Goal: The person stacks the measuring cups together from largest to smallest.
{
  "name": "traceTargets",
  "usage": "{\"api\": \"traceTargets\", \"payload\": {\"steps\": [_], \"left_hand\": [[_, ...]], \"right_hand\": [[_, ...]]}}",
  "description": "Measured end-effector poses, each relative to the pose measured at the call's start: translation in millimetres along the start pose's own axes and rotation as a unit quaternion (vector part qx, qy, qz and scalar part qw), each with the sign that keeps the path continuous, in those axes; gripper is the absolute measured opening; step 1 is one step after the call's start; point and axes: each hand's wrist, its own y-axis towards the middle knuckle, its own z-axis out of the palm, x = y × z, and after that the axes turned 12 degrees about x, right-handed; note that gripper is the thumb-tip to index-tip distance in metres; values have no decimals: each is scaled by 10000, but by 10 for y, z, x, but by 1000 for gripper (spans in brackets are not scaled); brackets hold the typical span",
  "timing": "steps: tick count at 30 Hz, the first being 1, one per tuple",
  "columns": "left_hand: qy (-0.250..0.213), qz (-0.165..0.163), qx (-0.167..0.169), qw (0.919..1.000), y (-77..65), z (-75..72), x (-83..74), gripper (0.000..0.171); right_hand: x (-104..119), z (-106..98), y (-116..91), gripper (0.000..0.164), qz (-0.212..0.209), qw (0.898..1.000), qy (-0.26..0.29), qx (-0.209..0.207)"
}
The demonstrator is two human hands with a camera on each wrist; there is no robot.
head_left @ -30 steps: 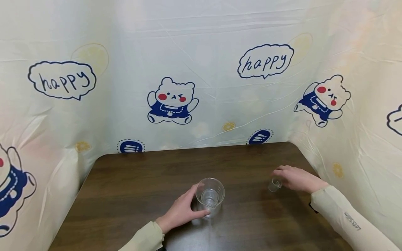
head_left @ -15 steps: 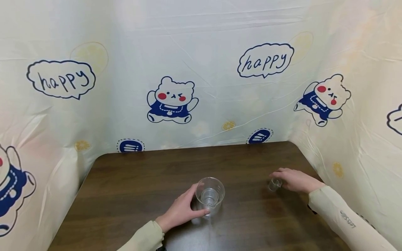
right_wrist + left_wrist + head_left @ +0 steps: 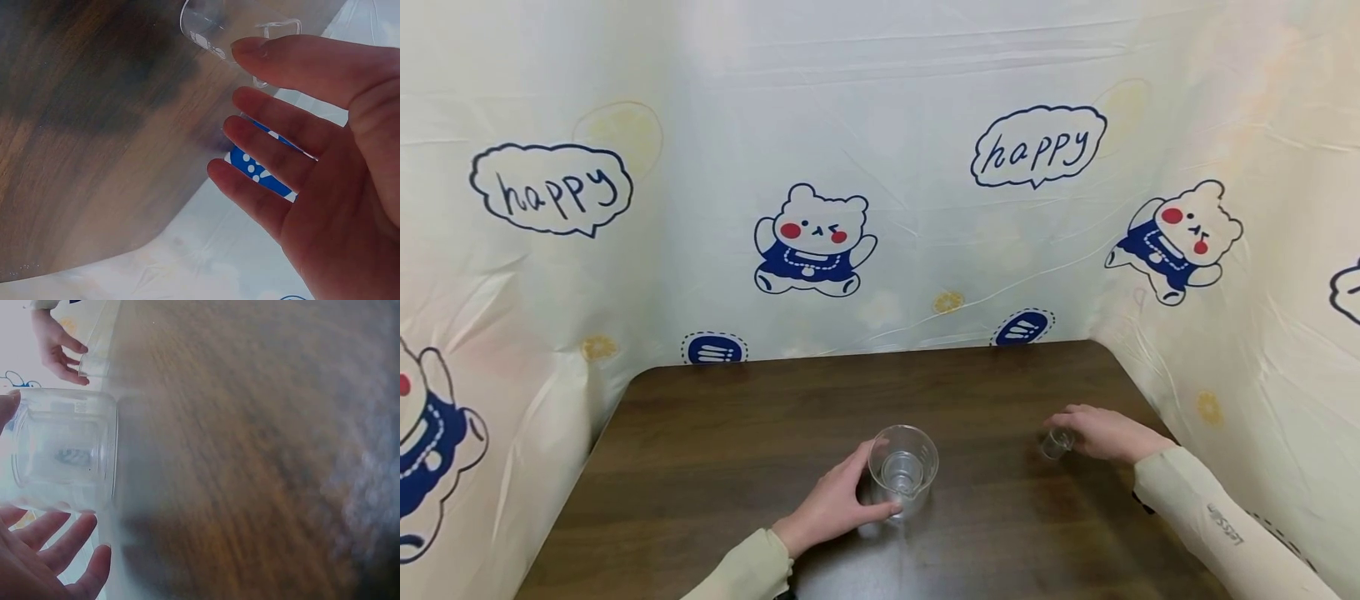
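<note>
A large clear glass beaker [image 3: 903, 471] stands upright on the dark wooden table [image 3: 760, 408], with a smaller glass beaker [image 3: 62, 447] nested inside it. My left hand [image 3: 829, 507] holds the large beaker from its left side, thumb at the near side and fingers round the far side. Over to the right, my right hand [image 3: 1105, 432] holds a small beaker [image 3: 1057, 443] at its upper part. In the right wrist view the thumb [image 3: 275, 59] lies across this small beaker's rim end, while several other fingers [image 3: 269, 150] stretch out beside it.
A pale cloth [image 3: 917, 167] printed with bears and "happy" bubbles hangs along the table's back and both sides. The table's rounded back corners [image 3: 643, 377] meet the cloth. Bare wood lies between the two hands.
My right hand and sleeve have shifted slightly to the left and down, still at the small beaker. The left hand and the large beaker keep their place.
</note>
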Motion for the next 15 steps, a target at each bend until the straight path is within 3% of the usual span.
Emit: {"api": "traceTargets", "payload": {"steps": [7, 15], "left_hand": [[41, -21, 18, 10000, 7, 14, 15, 89], [6, -68, 79, 9999, 13, -3, 12, 90]], "right_hand": [[-11, 15, 17, 43, 7, 10000, 0, 53], [-23, 3, 37, 32, 12, 9999, -77, 74]]}}
